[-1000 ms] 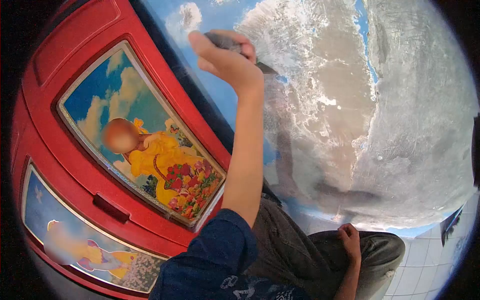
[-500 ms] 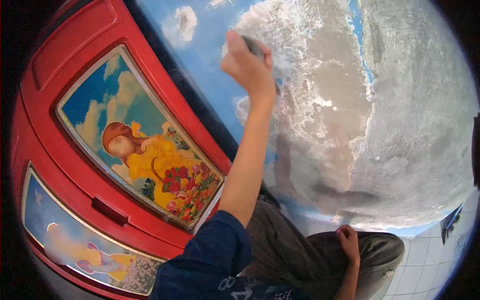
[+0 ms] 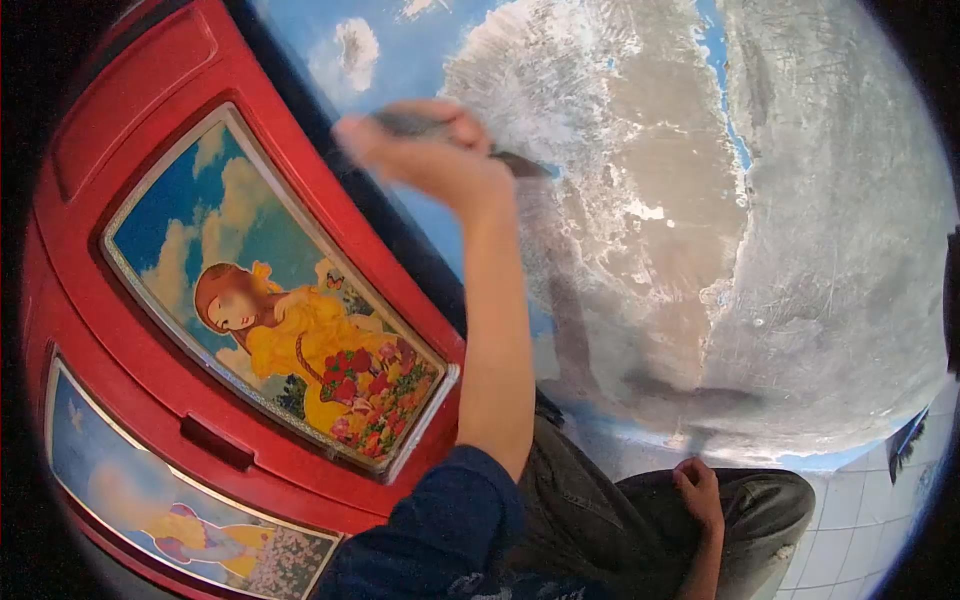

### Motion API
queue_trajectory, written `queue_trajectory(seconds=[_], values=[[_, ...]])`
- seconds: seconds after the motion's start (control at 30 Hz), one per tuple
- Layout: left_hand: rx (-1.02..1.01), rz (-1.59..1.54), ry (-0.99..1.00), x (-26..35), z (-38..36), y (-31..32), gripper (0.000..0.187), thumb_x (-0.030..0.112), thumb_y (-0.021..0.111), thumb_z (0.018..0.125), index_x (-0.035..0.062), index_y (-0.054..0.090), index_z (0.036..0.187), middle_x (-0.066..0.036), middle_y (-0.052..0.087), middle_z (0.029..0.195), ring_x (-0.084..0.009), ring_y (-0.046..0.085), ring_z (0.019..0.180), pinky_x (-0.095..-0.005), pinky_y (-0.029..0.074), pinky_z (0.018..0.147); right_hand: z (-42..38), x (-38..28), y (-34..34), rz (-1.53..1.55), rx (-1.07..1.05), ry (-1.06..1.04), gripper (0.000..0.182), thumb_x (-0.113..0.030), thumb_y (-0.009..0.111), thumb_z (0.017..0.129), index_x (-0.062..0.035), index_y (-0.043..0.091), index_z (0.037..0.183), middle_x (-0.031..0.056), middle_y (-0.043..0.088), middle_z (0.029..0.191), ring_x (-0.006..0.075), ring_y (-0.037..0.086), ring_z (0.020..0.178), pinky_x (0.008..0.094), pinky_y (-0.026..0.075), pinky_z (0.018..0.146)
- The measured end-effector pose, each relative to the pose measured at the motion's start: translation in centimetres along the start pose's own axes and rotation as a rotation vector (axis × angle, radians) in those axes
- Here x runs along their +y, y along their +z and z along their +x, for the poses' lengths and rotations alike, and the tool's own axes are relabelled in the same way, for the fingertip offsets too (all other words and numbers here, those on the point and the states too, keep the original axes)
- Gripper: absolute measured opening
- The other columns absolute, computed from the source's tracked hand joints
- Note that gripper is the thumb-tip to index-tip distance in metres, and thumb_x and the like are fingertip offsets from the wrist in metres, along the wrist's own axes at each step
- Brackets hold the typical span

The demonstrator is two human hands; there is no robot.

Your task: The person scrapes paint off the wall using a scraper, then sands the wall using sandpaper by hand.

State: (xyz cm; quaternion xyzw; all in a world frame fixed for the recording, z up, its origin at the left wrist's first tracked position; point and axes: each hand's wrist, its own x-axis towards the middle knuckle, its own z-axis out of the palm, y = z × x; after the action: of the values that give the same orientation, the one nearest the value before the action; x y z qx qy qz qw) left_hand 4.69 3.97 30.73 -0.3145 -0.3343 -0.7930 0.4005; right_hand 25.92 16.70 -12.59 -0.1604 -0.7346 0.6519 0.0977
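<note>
My left hand point(image 3: 425, 150) is raised in front of the wall, closed around a scraper and smeared by motion. The scraper's dark narrow blade point(image 3: 525, 165) points right from the wrist side of the fist, overlapping the wall in this view. Behind it, the wall point(image 3: 660, 200) shows rough white and grey-brown patches between sky-blue paint and smooth grey plaster. Resting on my bent knee point(image 3: 760, 500) is my right hand point(image 3: 698, 490), its fingers loosely curled with nothing visible in them.
On the left stands a red plastic cabinet point(image 3: 255, 420) with picture panels, close beside my left arm. A dark gap point(image 3: 300, 90) runs between it and the wall. White floor tiles point(image 3: 845, 520) lie at the lower right, near a small dark object point(image 3: 905, 445).
My left hand has moved left and slightly down with the scraper, toward the cabinet side, and more of the blade shows. My right hand stays on the knee.
</note>
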Motion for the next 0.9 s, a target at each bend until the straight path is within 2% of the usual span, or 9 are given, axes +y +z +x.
queue_trajectory(seconds=[0.03, 0.1, 0.2, 0.37, 0.43, 0.6, 0.67, 0.83, 0.9], values=[[0.039, 0.081, -0.124, -1.0, 0.0, 0.4, 0.064, 0.067, 0.021, 0.078, 0.0124, 0.037, 0.049, -0.001, 0.028, 0.038, -0.0135, 0.026, 0.032, -0.0243, 0.017, 0.034, 0.1, 0.3, -0.2, -0.034, 0.017, -0.007, 0.015, -0.015, 0.060, 0.078, -0.0005, 0.057, 0.080, 0.0034, 0.055, 0.063, 0.0086, 0.048, 0.057, 0.0256, 0.041, 0.055], [-0.034, 0.091, -0.113, 0.2, -0.4, 0.1, 0.065, 0.069, 0.022, 0.076, 0.0122, 0.037, 0.050, -0.002, 0.030, 0.040, -0.0125, 0.026, 0.033, -0.0243, 0.017, 0.035, -0.1, -0.1, -0.4, -0.029, 0.008, -0.029, 0.015, -0.015, 0.060, 0.078, -0.0007, 0.057, 0.080, 0.0035, 0.055, 0.063, 0.0086, 0.048, 0.057, 0.0255, 0.041, 0.055], [-0.013, -0.082, 0.071, 2.1, 0.0, -0.8, 0.067, 0.071, 0.024, 0.075, 0.0096, 0.035, 0.052, -0.003, 0.034, 0.044, -0.0129, 0.030, 0.035, -0.0249, 0.019, 0.033, -0.1, -1.5, -0.4, -0.053, -0.001, -0.014, 0.014, -0.015, 0.060, 0.078, -0.0012, 0.057, 0.080, 0.0036, 0.054, 0.062, 0.0086, 0.048, 0.058, 0.0257, 0.041, 0.055], [0.061, 0.033, -0.045, 0.1, 0.7, 1.1, 0.065, 0.067, 0.026, 0.079, 0.0080, 0.039, 0.054, -0.003, 0.035, 0.043, -0.0140, 0.034, 0.035, -0.0254, 0.024, 0.033, -0.5, -1.8, -0.3, -0.035, -0.046, 0.093, 0.013, -0.015, 0.060, 0.078, -0.0016, 0.057, 0.080, 0.0037, 0.054, 0.062, 0.0088, 0.049, 0.060, 0.0265, 0.042, 0.057], [-0.104, 0.079, -0.048, 0.3, 0.4, 0.8, 0.065, 0.064, 0.028, 0.081, 0.0069, 0.040, 0.053, -0.004, 0.035, 0.042, -0.0158, 0.035, 0.035, -0.0266, 0.026, 0.034, 0.0, 0.1, 0.0, -0.057, 0.022, -0.073, 0.013, -0.014, 0.060, 0.077, -0.0014, 0.057, 0.080, 0.0044, 0.055, 0.061, 0.0095, 0.049, 0.059, 0.0269, 0.042, 0.057], [-0.317, -0.029, -0.006, 0.4, 0.2, -0.8, 0.064, 0.053, 0.034, 0.084, -0.0016, 0.055, 0.058, -0.005, 0.044, 0.046, -0.0132, 0.041, 0.041, -0.0241, 0.034, 0.040, -0.6, -0.9, -0.3, -0.094, -0.005, -0.014, 0.014, -0.013, 0.060, 0.076, -0.0006, 0.057, 0.080, 0.0062, 0.055, 0.062, 0.0116, 0.051, 0.058, 0.0277, 0.042, 0.057], [-0.425, 0.043, -0.097, 1.1, 0.3, -1.3, 0.060, 0.048, 0.035, 0.082, -0.0032, 0.060, 0.065, -0.006, 0.047, 0.050, -0.0143, 0.044, 0.047, -0.0251, 0.034, 0.046, -0.5, -0.8, -0.5, -0.065, 0.012, -0.041, 0.014, -0.013, 0.060, 0.076, -0.0004, 0.057, 0.080, 0.0066, 0.055, 0.062, 0.0121, 0.051, 0.058, 0.0280, 0.042, 0.057], [-0.689, -0.009, -0.171, 1.3, 2.9, -4.7, 0.053, 0.045, 0.034, 0.077, 0.0002, 0.053, 0.056, -0.007, 0.047, 0.051, -0.0163, 0.042, 0.049, -0.0277, 0.030, 0.050, -0.6, -1.4, -0.3, -0.103, -0.016, -0.056, 0.015, -0.014, 0.060, 0.076, 0.0000, 0.057, 0.081, 0.0072, 0.057, 0.063, 0.0115, 0.052, 0.059, 0.0285, 0.043, 0.057], [-0.865, -0.005, -0.259, 1.7, 3.8, -5.3, 0.051, 0.051, 0.029, 0.078, 0.0070, 0.043, 0.056, -0.005, 0.038, 0.052, -0.0195, 0.039, 0.056, -0.0317, 0.029, 0.056, -0.5, -1.0, -0.2, -0.109, -0.023, -0.041, 0.014, -0.013, 0.060, 0.076, -0.0001, 0.057, 0.081, 0.0074, 0.057, 0.063, 0.0116, 0.053, 0.059, 0.0285, 0.043, 0.057]])
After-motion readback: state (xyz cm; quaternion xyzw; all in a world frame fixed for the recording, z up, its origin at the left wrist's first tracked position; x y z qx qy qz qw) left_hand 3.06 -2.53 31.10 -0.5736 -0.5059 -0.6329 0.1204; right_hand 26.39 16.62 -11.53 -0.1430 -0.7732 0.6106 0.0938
